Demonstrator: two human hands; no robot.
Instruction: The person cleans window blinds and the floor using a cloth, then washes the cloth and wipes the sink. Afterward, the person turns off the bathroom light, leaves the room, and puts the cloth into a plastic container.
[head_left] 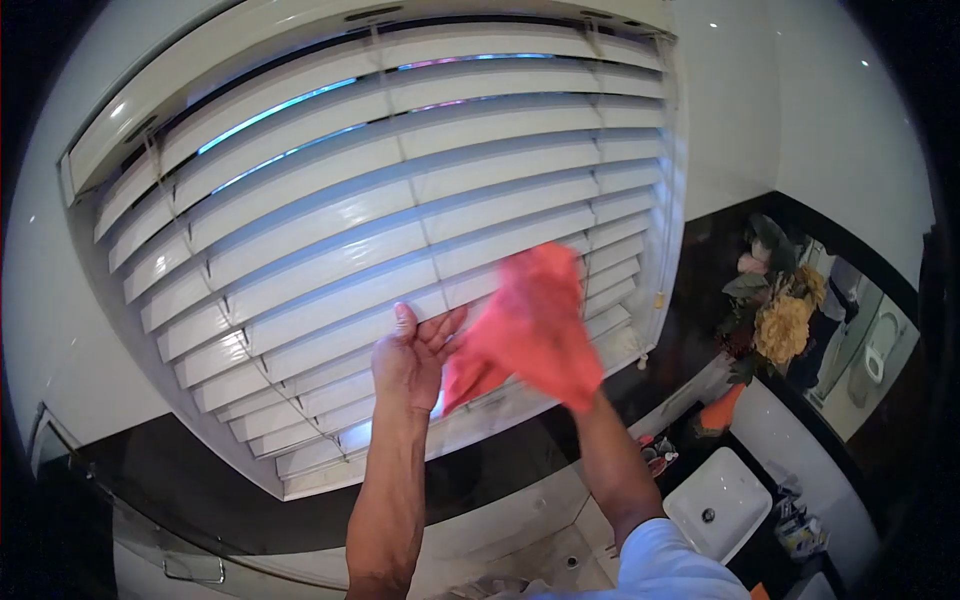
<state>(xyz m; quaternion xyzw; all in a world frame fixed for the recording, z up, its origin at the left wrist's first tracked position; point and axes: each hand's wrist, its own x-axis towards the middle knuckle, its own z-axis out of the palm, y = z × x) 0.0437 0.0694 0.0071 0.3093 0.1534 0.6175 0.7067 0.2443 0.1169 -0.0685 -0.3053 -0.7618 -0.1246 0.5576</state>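
Observation:
A white venetian blind with wide horizontal slats and hanging cords fills most of the view. My left hand is at a slat in its lower middle part, thumb over the front and fingers bent under the lower edge, gripping it. A red cloth covers my right hand, whose fingers are hidden inside its folds. The cloth lies against the slats just right of my left hand, and one corner hangs down toward the left wrist.
At the lower right are a white sink, a bunch of artificial-looking flowers in an orange vase, and a dark-framed mirror. The blind's pull cord hangs at its right side. A metal handle shows at lower left.

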